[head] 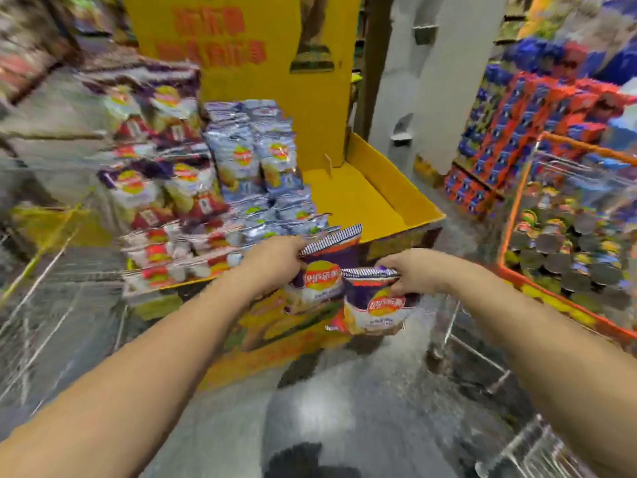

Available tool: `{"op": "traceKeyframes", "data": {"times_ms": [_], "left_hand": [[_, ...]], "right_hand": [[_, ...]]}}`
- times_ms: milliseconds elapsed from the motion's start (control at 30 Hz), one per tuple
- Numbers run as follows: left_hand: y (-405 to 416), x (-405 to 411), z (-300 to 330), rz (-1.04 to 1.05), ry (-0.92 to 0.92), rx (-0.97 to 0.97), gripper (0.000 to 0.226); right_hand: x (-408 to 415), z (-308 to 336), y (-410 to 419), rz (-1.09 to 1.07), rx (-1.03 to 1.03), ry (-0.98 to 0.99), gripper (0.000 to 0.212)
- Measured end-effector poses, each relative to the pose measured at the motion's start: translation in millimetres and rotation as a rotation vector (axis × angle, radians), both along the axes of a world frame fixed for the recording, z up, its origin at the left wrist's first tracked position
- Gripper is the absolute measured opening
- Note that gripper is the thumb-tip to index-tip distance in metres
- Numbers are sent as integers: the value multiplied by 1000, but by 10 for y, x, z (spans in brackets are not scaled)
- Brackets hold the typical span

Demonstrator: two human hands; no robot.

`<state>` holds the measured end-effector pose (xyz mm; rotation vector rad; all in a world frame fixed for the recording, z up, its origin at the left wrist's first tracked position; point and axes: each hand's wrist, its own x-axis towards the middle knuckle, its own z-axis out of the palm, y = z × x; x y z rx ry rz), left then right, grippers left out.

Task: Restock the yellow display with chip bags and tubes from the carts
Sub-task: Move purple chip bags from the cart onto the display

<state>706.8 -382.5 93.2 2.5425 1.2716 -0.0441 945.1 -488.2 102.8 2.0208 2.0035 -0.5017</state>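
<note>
The frame is motion-blurred. My left hand [275, 258] grips the top edge of a purple chip bag [319, 281] in front of the yellow display [396, 188]. My right hand [412, 274] pinches the top of a second purple chip bag [374, 312], lower and to the right. Both bags hang just before the display's front wall. The display's left half holds stacked purple-red bags [165, 188] and light blue bags [262, 157]; its right half shows bare yellow floor.
An orange-framed cart [558, 291] filled with chip tubes [568, 243] stands at the right. A wire cart [51, 291] sits at the left. A grey pillar [427, 74] rises behind the display, with stacked red and blue boxes [510, 132] beyond it.
</note>
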Motion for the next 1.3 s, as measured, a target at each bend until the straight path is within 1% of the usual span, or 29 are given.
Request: {"op": "traceKeyframes", "data": {"times_ms": [33, 133, 233, 300, 367, 533, 700, 767, 900, 1000, 1133, 1233, 1300], "left_hand": [[114, -238, -22, 28, 6, 8, 24], [435, -984, -51, 114, 47, 19, 24], [687, -1526, -1, 162, 58, 18, 23], [836, -1799, 51, 197, 53, 29, 26], [1017, -2066, 96, 243, 37, 35, 28], [1501, -2465, 253, 340, 17, 83, 27], [2114, -2655, 367, 389, 36, 142, 30], [2440, -2669, 371, 384, 71, 166, 31], [3062, -2650, 312, 400, 109, 122, 29], [3471, -2611, 188, 389, 181, 61, 32], [3879, -2573, -78, 398, 256, -51, 41], [4078, -2568, -313, 410, 265, -98, 49], [4153, -2567, -417, 420, 262, -102, 53]], "right_hand": [[-200, -26, 184, 29, 5, -2, 44], [-837, -89, 726, 79, -2, -29, 63], [-1267, -140, 1137, 157, 49, 2, 68], [-1485, -113, 1366, 207, 73, -5, 68], [-1689, -56, 1622, 260, 83, -3, 63], [-1958, 199, 2216, 306, 96, 20, 57], [-2035, 441, 2889, 349, 155, 1, 48], [-2060, 501, 3217, 368, 172, -13, 44], [-2118, 479, 3890, 420, 164, 3, 48], [-2183, 327, 4320, 468, 151, -14, 53], [-2209, -147, 4827, 553, 135, -67, 61], [-2199, -418, 5075, 555, 73, -91, 69], [-2189, -498, 5195, 554, 50, -87, 69]]}}
